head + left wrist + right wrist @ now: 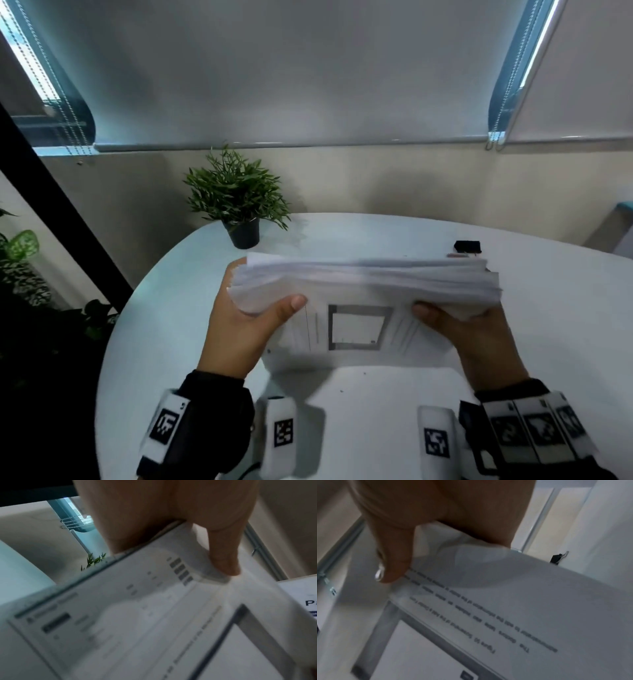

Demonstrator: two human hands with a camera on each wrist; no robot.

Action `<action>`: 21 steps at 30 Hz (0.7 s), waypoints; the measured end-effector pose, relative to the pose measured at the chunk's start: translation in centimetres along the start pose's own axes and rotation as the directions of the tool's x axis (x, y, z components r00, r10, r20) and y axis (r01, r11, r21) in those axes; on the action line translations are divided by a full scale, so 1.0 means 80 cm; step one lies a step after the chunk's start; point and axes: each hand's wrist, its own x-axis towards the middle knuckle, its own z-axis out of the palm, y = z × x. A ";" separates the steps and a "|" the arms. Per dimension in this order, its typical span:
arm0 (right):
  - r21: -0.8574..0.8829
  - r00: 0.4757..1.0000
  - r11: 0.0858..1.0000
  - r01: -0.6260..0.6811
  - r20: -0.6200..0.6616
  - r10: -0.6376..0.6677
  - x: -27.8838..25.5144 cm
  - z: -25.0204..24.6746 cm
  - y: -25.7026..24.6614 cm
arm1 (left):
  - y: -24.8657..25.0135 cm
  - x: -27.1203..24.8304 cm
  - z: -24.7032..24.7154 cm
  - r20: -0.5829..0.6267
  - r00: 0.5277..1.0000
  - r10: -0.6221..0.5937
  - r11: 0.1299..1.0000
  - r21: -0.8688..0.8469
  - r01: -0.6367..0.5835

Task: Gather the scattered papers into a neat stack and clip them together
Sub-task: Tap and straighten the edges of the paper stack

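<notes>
Left hand (239, 329) and right hand (479, 337) raised, thumbs pressed inward, fingers apparently curled behind; wrists level.

Only readable text: blue letters "Pa", cut off by the frame edge, on a white sheet (307, 596) at right of the left wrist view; print on the held papers (513, 608) is blurred, perhaps "Figure" and "The", and wristband markers (283, 432) carry only black-and-white codes.

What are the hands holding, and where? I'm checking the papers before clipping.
The stack of papers: left hand grips its left end, right hand its right end, thumbs on the front.
</notes>
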 end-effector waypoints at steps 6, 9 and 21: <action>-0.021 0.995 0.999 0.035 -0.091 -0.037 0.004 -0.014 0.001 | -0.013 -0.001 -0.004 -0.013 0.998 -0.060 0.991 -0.121 0.058; -0.043 0.992 0.991 -0.127 -0.007 0.127 0.002 -0.015 0.014 | -0.023 -0.003 0.010 0.087 0.986 -0.139 0.990 0.027 0.137; -0.125 0.992 0.985 -0.121 0.007 0.123 -0.007 -0.008 0.000 | -0.015 -0.010 0.012 0.034 0.996 -0.087 0.993 0.089 0.083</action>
